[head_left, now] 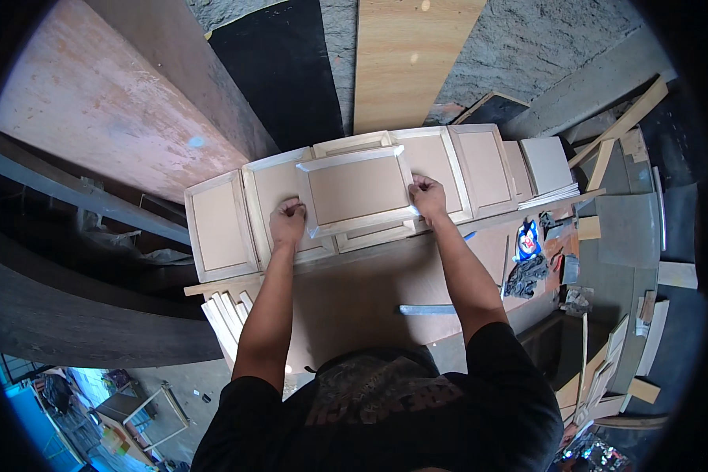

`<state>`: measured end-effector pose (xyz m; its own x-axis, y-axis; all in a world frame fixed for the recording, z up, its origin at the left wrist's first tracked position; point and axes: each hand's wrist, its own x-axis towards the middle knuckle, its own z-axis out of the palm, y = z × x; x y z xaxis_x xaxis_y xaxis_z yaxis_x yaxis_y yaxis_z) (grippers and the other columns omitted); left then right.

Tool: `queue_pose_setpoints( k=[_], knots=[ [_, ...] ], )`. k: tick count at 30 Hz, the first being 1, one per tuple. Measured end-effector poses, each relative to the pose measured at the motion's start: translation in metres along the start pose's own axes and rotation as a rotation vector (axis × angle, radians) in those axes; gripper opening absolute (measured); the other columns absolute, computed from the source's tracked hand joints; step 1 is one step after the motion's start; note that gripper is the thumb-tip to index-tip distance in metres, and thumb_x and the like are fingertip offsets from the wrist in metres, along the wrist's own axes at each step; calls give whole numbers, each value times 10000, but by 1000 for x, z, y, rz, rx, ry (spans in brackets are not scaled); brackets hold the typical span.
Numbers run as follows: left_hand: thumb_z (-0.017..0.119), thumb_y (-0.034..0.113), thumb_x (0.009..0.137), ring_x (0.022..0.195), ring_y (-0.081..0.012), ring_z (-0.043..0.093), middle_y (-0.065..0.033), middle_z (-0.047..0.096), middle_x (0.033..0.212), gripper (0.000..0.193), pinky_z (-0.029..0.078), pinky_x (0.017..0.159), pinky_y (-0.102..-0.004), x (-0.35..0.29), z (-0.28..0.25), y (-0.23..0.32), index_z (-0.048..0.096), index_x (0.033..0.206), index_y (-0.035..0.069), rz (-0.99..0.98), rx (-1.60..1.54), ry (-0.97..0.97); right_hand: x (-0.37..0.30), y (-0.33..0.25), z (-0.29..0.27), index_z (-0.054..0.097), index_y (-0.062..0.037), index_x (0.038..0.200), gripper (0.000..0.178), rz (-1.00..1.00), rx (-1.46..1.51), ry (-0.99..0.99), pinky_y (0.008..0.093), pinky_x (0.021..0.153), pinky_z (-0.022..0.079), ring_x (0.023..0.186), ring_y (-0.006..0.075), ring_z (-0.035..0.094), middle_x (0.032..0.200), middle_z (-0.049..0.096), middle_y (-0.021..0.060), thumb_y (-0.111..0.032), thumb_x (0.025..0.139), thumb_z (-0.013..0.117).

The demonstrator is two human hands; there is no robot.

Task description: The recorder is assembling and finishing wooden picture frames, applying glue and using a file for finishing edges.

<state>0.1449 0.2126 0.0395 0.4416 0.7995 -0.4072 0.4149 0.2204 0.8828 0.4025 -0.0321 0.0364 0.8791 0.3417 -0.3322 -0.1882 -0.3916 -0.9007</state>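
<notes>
Between my hands is a shallow rectangular wooden frame [358, 189] with a flat light-brown back panel and pale, raised sides. My left hand [289, 222] has its fingers curled at the frame's left side, while my right hand [429, 197] grips the right side. This frame lies over other similar frames, which stick out behind and in front of it. More framed panels stand in the row: one at the far left [220, 228] and another on the right [486, 169]. My fingertips are partly hidden.
Wooden strips [225, 316] lie by my left forearm. A metal ruler [429, 310], a blue packet [529, 240] and crumpled black plastic [525, 277] rest on the bench. Flat boards [549, 167] are stacked at right. A wood-grain board [409, 63] and a black sheet [279, 71] lean behind.
</notes>
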Motion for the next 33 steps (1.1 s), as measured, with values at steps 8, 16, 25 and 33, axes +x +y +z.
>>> queue_pose_setpoints(
  k=[8, 16, 25, 33],
  knots=[
    [686, 35, 918, 891, -128, 652, -51, 707, 995, 226, 523, 843, -257, 1, 2, -6, 687, 1138, -16, 13, -74, -5, 7, 7, -5, 675, 50, 1153, 252, -40, -7, -6, 242, 639, 482, 726, 89, 583, 898, 676, 32, 19, 902, 678],
    [691, 41, 915, 907, -132, 657, -61, 714, 1009, 239, 522, 862, -255, -12, -1, 4, 694, 1145, -23, 10, -102, 6, 3, -2, -2, 665, 51, 1172, 241, 5, 39, -55, 236, 632, 481, 719, 84, 581, 901, 671, 32, 19, 933, 649],
    [678, 41, 929, 865, -109, 635, -56, 705, 987, 261, 523, 828, -245, -21, -17, -16, 651, 1178, -35, 34, -149, 92, -24, -8, -9, 705, 43, 1107, 214, -83, 160, 191, 254, 794, 502, 839, 101, 599, 896, 676, 38, -102, 957, 659],
    [649, 83, 946, 866, -158, 633, -81, 685, 975, 253, 514, 832, -283, -130, -42, -72, 648, 1181, -9, 362, 220, 269, -113, 58, -58, 698, 57, 1030, 299, -172, 22, 416, 307, 774, 491, 802, 135, 585, 847, 668, 67, -229, 1012, 614]
  ],
)
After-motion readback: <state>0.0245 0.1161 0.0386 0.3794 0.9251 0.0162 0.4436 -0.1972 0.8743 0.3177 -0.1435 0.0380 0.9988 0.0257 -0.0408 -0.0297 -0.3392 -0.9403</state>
